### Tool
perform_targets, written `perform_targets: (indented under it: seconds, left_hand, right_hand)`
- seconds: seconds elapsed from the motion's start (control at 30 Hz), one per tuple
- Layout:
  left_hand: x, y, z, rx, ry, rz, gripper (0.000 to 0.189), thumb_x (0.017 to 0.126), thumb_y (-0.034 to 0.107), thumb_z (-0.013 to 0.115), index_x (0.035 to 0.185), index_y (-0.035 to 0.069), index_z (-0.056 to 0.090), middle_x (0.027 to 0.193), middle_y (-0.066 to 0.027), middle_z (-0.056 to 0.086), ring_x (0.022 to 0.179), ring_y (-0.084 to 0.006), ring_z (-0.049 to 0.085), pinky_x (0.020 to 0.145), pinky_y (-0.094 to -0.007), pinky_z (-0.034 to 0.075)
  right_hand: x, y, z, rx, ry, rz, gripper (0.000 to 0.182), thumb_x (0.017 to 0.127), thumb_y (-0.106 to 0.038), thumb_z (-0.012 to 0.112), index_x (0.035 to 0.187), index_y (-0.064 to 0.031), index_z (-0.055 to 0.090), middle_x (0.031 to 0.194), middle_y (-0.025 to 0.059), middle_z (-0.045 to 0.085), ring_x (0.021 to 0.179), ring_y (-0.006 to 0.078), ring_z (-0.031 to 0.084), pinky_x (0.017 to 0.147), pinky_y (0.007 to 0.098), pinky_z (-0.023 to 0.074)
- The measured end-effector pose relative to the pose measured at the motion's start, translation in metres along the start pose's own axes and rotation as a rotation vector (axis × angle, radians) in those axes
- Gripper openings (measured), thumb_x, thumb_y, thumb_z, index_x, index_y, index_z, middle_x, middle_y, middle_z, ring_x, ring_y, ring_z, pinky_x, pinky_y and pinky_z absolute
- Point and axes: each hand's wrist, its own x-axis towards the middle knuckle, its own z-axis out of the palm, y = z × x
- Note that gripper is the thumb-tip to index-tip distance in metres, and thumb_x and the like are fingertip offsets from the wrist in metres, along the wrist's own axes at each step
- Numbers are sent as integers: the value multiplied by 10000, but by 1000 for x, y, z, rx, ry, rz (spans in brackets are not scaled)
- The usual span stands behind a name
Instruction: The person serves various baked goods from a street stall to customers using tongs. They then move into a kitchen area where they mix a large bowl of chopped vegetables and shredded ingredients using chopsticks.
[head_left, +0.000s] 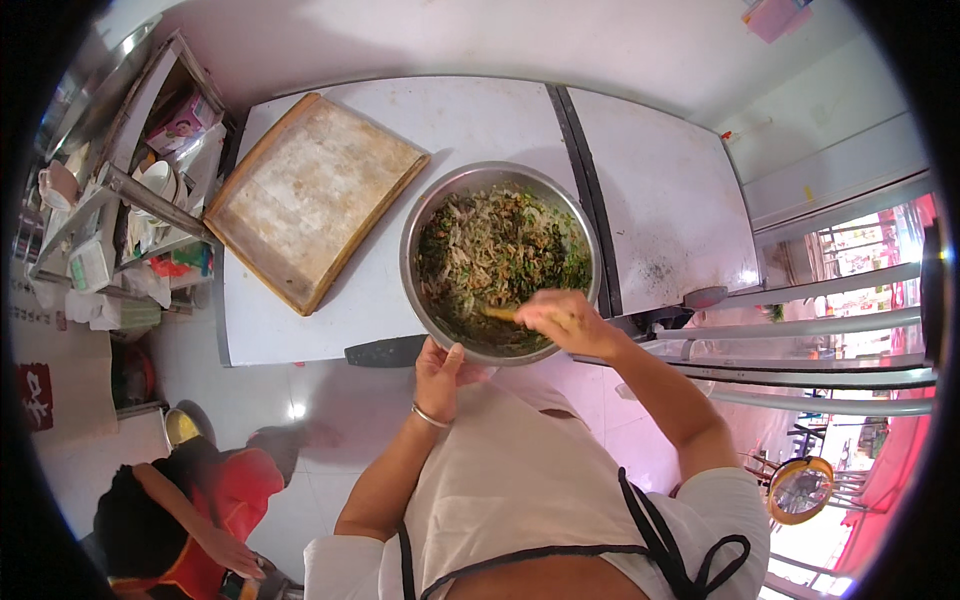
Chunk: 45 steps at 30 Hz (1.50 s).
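Note:
A large stainless steel bowl (407, 259) stands at the front of the white table, partly full of a chopped mixture (502, 255) of pale shreds and dark green bits. My left hand (439, 373) grips the near left rim, thumb on top. In my right hand (566, 321) is the handle of a wooden utensil (498, 313), its end down in the mixture at the near side of the bowl. The mixture hides the utensil's tip, so its kind cannot be told.
A floured wooden board (319, 199) with a raised rim lies left on the white table (480, 105). Shelves with bowls (159, 184) stand farther left. A person in red and black (202, 510) is at lower left, near a yellow-filled basin (181, 426). Sliding door rails (795, 328) run along the right.

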Motion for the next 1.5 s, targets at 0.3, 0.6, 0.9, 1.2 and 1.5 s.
perform_targets:
  seconds: [0.3, 0.6, 0.9, 1.2, 1.5]
  left_hand:
    - [2, -2, -6, 17, -25, -11, 263, 920, 152, 511, 1148, 40, 442, 956, -115, 616, 712, -205, 659, 588, -304, 581]
    - [3, -3, -14, 92, -25, -18, 261, 918, 157, 513, 1143, 43, 448, 973, -112, 603, 771, -242, 667, 590, -317, 580]
    - [11, 1, -17, 85, -98, -61, 320, 900, 105, 527, 1206, 72, 440, 1023, -116, 612, 778, -249, 665, 560, -310, 576]
    - [18, 1, -19, 152, -146, -9, 370, 870, 111, 580, 1209, 55, 441, 972, -133, 640, 689, -231, 667, 518, -294, 574]
    - [23, 8, -25, 164, -116, 20, 401, 850, 158, 632, 1185, 48, 441, 899, -127, 647, 642, -217, 666, 493, -290, 574]
  right_hand:
    - [-18, -5, -36, 140, 75, 90, 142, 864, -43, 552, 960, -3, 648, 868, 115, 648, 703, 167, 634, 631, 268, 525]
    - [84, 23, 47, -373, 254, -90, 75, 824, -114, 570, 890, -102, 604, 718, 91, 503, 636, 252, 556, 518, 357, 464]
    - [40, 18, -51, -72, 539, 214, 135, 864, -106, 570, 944, -42, 657, 839, 110, 660, 752, 200, 642, 656, 298, 514]
    - [19, 19, -59, -17, 281, 62, 167, 865, -139, 535, 893, -28, 656, 858, 119, 671, 788, 250, 642, 710, 342, 499]
    - [-22, 20, 14, 255, 170, -181, 188, 869, -161, 555, 911, -19, 670, 836, 120, 669, 771, 224, 645, 688, 322, 499]
